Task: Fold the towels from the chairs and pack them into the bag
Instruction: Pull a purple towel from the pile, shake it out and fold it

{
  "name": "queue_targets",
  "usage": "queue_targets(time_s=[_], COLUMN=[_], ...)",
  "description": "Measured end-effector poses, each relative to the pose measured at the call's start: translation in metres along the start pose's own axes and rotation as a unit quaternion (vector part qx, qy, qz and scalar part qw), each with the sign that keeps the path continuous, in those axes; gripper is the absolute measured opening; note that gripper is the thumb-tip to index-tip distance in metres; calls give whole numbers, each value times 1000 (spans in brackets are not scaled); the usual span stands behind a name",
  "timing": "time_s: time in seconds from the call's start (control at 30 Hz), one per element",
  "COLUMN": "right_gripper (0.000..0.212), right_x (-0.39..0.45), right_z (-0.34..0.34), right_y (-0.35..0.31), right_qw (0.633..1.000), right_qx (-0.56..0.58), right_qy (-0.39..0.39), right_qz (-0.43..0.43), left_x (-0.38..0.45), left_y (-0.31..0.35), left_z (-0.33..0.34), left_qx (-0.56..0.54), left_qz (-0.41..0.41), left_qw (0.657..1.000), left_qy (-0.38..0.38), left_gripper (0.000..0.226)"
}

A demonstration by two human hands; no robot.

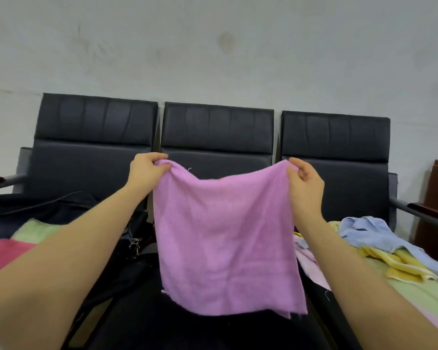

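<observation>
Black chairs point(218, 127) line the wall; before them hangs the towel point(225, 236), left hand point(147, 170) pinching its ten-o'clock corner, right hand point(305, 180) its two-o'clock corner.

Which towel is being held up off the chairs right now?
The purple towel, pinched at its top corners by the left hand and right hand; the others lie on the seats.
</observation>
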State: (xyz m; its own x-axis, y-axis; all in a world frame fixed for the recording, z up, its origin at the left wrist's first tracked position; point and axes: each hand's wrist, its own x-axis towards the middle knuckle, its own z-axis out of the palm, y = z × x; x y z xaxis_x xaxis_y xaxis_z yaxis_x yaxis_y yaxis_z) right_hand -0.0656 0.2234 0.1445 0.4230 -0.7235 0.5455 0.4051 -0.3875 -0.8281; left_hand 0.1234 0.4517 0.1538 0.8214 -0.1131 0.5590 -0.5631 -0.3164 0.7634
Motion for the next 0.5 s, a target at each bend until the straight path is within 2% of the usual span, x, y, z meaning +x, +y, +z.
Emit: queue_targets(time_s=[0.07, 0.2, 0.37, 0.5], right_gripper=[21, 35, 62, 60], right_x=[-1, 5, 9, 9], right_z=[-3, -8, -12, -14], right_y=[5, 10, -5, -14], right_qw=[1000, 998, 999, 997], right_qx=[4, -19, 7, 72], right_qy=[29, 59, 28, 5], right_qz=[8, 17, 22, 33], left_x=[-5, -5, 4, 7], left_y=[-4, -2, 7, 23], left_z=[2, 6, 5, 6], left_qx=[-16, -94, -139, -154], left_qz=[3, -28, -46, -50], left_qw=[999, 993, 986, 985], left_qy=[28, 66, 73, 62], left_gripper=[25, 19, 33, 47])
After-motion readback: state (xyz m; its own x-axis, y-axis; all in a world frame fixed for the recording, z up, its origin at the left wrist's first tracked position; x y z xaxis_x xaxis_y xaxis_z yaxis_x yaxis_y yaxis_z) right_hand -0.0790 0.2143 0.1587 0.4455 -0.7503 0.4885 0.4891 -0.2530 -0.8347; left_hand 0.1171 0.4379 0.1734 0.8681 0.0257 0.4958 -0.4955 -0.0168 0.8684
